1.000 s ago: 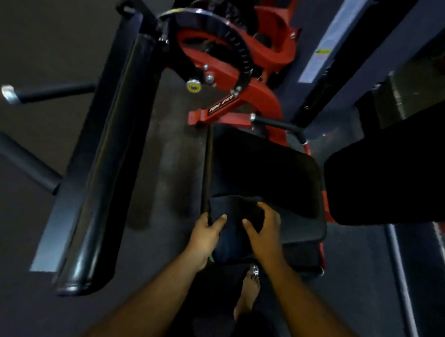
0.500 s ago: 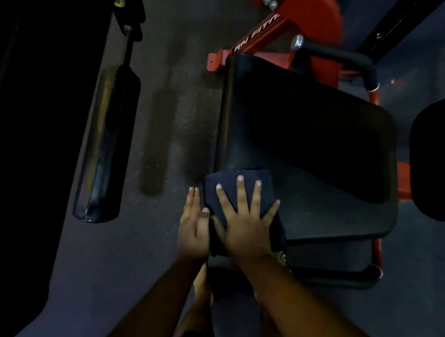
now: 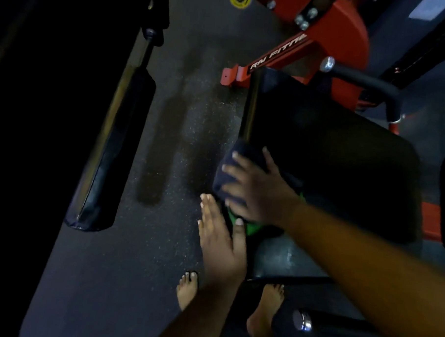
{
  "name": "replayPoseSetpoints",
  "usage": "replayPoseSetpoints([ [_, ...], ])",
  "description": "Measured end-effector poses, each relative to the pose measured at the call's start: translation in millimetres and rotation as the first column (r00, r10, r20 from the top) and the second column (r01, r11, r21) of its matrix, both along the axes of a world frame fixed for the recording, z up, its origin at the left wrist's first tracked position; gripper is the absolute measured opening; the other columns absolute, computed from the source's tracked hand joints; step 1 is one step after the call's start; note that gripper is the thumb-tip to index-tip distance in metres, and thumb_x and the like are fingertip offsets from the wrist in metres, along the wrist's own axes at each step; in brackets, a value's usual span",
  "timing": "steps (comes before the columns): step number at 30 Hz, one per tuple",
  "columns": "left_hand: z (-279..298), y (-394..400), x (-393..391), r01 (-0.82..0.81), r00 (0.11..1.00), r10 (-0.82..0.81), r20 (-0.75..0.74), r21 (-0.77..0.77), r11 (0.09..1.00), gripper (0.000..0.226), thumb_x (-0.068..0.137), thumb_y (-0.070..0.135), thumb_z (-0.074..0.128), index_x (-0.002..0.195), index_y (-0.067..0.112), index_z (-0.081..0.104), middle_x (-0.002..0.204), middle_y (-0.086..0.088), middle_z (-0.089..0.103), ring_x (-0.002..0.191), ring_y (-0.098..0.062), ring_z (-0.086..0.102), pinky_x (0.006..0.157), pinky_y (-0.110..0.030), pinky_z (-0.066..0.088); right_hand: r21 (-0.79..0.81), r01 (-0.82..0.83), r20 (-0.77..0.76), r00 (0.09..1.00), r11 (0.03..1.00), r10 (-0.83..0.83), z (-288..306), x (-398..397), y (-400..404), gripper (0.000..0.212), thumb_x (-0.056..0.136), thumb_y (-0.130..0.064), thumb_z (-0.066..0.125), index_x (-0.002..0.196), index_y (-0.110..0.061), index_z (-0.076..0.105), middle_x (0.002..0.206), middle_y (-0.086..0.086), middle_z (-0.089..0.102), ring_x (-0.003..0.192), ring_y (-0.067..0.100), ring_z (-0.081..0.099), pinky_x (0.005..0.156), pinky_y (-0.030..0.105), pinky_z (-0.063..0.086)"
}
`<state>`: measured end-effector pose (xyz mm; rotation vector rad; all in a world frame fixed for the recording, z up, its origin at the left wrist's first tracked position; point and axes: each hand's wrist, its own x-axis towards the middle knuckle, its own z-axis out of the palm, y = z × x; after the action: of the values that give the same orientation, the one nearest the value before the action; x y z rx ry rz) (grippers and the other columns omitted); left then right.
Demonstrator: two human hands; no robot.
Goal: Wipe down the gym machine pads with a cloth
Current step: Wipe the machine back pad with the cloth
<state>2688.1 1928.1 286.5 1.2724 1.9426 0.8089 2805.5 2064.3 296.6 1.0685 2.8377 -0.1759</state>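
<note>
Dim gym, dark rubber floor (image 3: 141,254). I see the cloth (image 3: 233,168) on the seat pad (image 3: 331,173) at its near-left corner, right hand (image 3: 256,187) pressing it, fingers spread flat. Left hand (image 3: 219,242) flat beside the edge, holding nothing. Unwiped pad extends away and right.

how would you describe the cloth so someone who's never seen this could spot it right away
Start at the red machine frame at the top and follow it down to the wide black seat pad below. The cloth lies over that pad's near left edge, under the flat, spread fingers of the right hand. It is soft, folded and dark navy, unlike the smooth black pad around it.
</note>
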Motion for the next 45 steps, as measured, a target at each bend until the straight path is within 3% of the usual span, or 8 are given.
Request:
replayPoseSetpoints([
  [5, 4.6, 18.9, 5.1, 0.166, 0.953, -0.194, -0.232, -0.135, 0.977, 0.085, 0.097, 0.072, 0.006, 0.164, 0.022, -0.006, 0.172, 0.005, -0.011, 0.156, -0.007, -0.014, 0.129, -0.048, 0.003, -0.019, 0.290, 0.037, 0.957, 0.957, -0.289, 5.8, -22.4, 44.4, 0.044, 0.088, -0.052, 0.048, 0.125, -0.035, 0.066, 0.159, -0.007, 0.040, 0.156, 0.024, 0.013, 0.115, 0.074, 0.010],
  [8, 8.5, 14.7, 4.4, 0.203, 0.921, -0.244, -0.305, -0.161, 0.966, 0.088, 0.097, 0.076, 0.008, 0.163, 0.019, -0.006, 0.172, 0.000, -0.011, 0.157, -0.012, -0.014, 0.128, -0.050, 0.003, -0.043, 0.236, -0.126, 0.963, 0.971, -0.240, 4.8, 4.3, -2.0, 0.046, 0.090, -0.051, 0.045, 0.131, -0.038, 0.061, 0.159, -0.005, 0.040, 0.154, 0.026, 0.022, 0.116, 0.071, 0.017],
  [12, 12.0, 18.4, 6.6, 0.335, 0.834, -0.401, -0.380, -0.229, 0.914, 0.091, 0.096, 0.080, 0.010, 0.162, 0.022, -0.013, 0.169, 0.002, -0.024, 0.155, -0.013, -0.024, 0.126, -0.049, -0.010, -0.056, 0.142, -0.057, 0.988, 0.988, -0.145, 0.0, 23.8, 37.9, 0.052, 0.097, -0.058, 0.031, 0.144, -0.046, 0.048, 0.168, -0.009, 0.022, 0.158, 0.021, 0.007, 0.118, 0.071, 0.009],
  [20, 13.2, 39.5, 8.5, 0.417, 0.772, -0.497, -0.397, -0.274, 0.867, 0.094, 0.091, 0.083, 0.003, 0.161, 0.024, -0.016, 0.165, 0.007, -0.033, 0.152, -0.010, -0.031, 0.127, -0.050, -0.008, -0.106, 0.505, -0.132, 0.846, 0.856, -0.516, -1.8, 7.9, 95.2, 0.048, 0.098, -0.049, 0.042, 0.146, -0.046, 0.046, 0.171, -0.010, 0.009, 0.158, 0.022, 0.001, 0.120, 0.068, 0.008],
  [26, 15.1, 49.5, 7.2, 0.443, 0.783, -0.484, -0.390, -0.195, 0.875, 0.088, 0.095, 0.082, 0.014, 0.161, 0.028, -0.009, 0.167, 0.009, -0.028, 0.154, -0.011, -0.024, 0.125, -0.051, -0.005, -0.218, 0.526, -0.068, 0.832, 0.822, -0.550, -1.4, 39.2, 41.3, 0.056, 0.102, -0.057, 0.023, 0.155, -0.057, 0.006, 0.170, -0.011, -0.013, 0.157, 0.024, -0.011, 0.119, 0.068, -0.001],
  [35, 14.3, 190.6, 23.2, 0.439, 0.736, -0.448, -0.507, -0.145, 0.887, 0.095, 0.095, 0.078, 0.013, 0.164, 0.015, -0.002, 0.171, -0.002, -0.015, 0.156, -0.015, -0.018, 0.128, -0.050, -0.002, -0.202, 0.709, -0.128, 0.665, 0.676, -0.736, -18.9, 55.9, 185.0, 0.057, 0.103, -0.055, 0.035, 0.156, -0.054, 0.014, 0.171, -0.006, 0.005, 0.158, 0.021, 0.001, 0.120, 0.066, 0.004],
  [41, 4.0, 226.7, 38.1, 0.578, 0.611, -0.549, -0.570, -0.152, 0.802, 0.097, 0.094, 0.081, 0.021, 0.164, 0.016, 0.003, 0.172, -0.005, -0.010, 0.158, -0.019, -0.015, 0.127, -0.056, -0.001, -0.277, 0.914, 0.018, 0.313, 0.296, -0.950, -32.0, 134.9, 151.3, 0.058, 0.104, -0.055, 0.028, 0.159, -0.047, 0.010, 0.172, -0.001, 0.004, 0.158, 0.023, -0.005, 0.120, 0.069, -0.001],
  [45, -2.3, 224.7, 35.2, 0.601, 0.594, -0.532, -0.603, -0.107, 0.792, 0.096, 0.096, 0.079, 0.025, 0.164, 0.013, 0.009, 0.173, -0.006, 0.000, 0.159, -0.020, -0.005, 0.127, -0.056, 0.003, -0.219, 0.786, -0.078, 0.576, 0.578, -0.814, -18.8, 67.7, 157.5, 0.071, 0.092, -0.072, 0.013, 0.158, -0.049, 0.008, 0.172, 0.002, 0.001, 0.157, 0.032, -0.003, 0.117, 0.068, -0.008],
])
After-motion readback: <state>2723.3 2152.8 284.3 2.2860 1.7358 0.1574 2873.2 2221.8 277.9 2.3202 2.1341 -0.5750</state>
